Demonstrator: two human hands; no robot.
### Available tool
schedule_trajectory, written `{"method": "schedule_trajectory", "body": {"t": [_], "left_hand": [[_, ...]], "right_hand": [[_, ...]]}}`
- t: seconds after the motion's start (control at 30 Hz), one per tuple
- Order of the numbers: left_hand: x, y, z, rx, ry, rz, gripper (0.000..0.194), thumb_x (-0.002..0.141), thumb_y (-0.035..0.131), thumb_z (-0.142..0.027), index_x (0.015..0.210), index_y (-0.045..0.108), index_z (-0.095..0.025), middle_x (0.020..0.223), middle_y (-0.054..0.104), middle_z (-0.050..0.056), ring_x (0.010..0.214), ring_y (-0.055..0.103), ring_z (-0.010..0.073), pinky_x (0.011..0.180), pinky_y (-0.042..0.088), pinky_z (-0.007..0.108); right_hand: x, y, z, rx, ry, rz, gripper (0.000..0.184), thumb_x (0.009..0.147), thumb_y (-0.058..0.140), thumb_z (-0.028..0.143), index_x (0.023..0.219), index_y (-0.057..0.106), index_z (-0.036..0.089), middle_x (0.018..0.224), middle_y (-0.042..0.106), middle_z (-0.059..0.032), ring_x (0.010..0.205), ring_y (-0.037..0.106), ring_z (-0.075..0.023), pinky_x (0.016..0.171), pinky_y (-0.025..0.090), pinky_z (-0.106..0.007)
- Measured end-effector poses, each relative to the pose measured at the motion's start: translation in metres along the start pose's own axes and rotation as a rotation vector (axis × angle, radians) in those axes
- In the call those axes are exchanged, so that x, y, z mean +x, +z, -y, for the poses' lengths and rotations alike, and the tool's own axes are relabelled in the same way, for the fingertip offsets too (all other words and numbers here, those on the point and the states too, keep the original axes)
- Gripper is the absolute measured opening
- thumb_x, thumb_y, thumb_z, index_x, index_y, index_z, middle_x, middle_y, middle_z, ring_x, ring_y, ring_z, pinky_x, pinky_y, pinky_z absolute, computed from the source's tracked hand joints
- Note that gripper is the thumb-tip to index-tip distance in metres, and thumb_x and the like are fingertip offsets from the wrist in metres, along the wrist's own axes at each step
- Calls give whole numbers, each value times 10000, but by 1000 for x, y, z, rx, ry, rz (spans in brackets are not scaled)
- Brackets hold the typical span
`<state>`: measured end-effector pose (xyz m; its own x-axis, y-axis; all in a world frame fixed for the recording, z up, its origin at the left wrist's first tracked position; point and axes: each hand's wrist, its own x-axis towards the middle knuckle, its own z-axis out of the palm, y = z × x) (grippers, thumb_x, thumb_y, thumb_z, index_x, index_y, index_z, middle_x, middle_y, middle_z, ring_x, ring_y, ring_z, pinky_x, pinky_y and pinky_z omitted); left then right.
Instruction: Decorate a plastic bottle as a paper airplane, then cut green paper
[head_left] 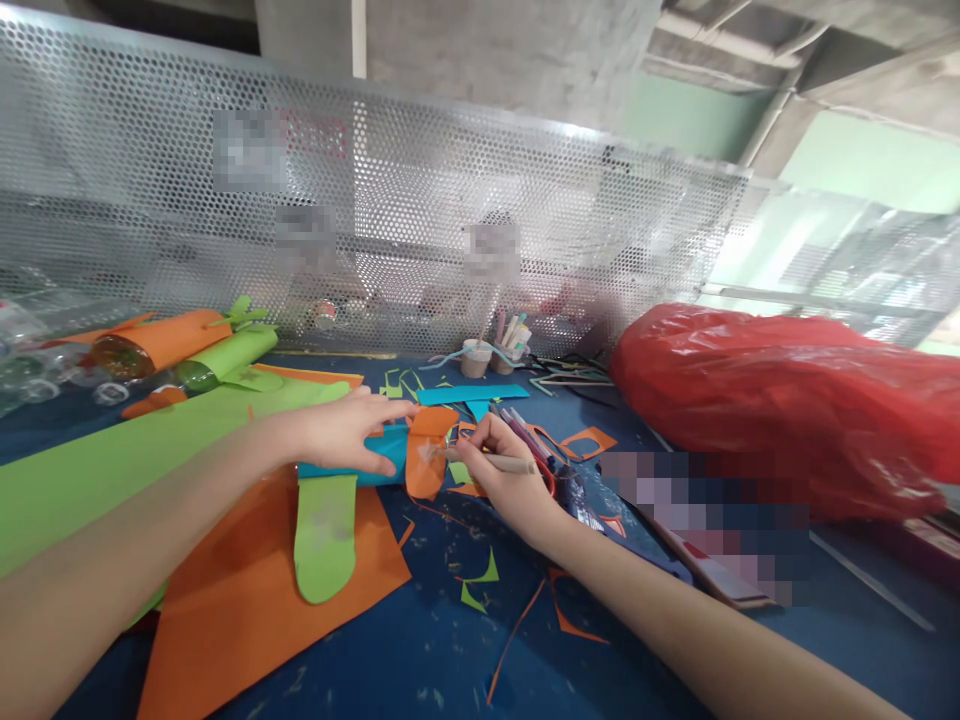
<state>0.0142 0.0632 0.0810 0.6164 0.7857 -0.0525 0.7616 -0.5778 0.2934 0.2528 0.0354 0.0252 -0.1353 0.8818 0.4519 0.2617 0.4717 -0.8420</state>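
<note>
My left hand [345,430] rests on a bottle wrapped in blue paper [375,462] lying on its side, fingers stretched flat over it. An orange paper piece [427,455] covers the bottle's right end, and a light green rounded strip [325,535] hangs from it toward me. My right hand [501,478] is closed in a pinch on a thin pale stick [491,461] whose tip touches the orange piece.
Orange sheet [247,600] and green sheet [112,460] lie on the blue table [420,640]. Two paper-wrapped bottles [187,350] sit back left, small cups of tools [491,355] at the back, a red plastic bag [787,400] right. A perforated metal screen [420,210] stands behind. Paper scraps are scattered.
</note>
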Motion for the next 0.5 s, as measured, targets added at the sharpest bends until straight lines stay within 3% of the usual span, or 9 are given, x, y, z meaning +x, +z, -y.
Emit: {"method": "schedule_trajectory", "body": {"t": [0.5], "left_hand": [[1, -1, -2, 18, -2, 7, 767, 809, 642, -460, 1507, 383, -273, 1545, 474, 63, 1331, 516, 283, 1116, 375, 398]], "right_hand": [[0, 1, -3, 21, 7, -5, 272, 798, 608, 330, 657, 394, 238, 615, 371, 72, 552, 346, -107, 556, 349, -260]]}}
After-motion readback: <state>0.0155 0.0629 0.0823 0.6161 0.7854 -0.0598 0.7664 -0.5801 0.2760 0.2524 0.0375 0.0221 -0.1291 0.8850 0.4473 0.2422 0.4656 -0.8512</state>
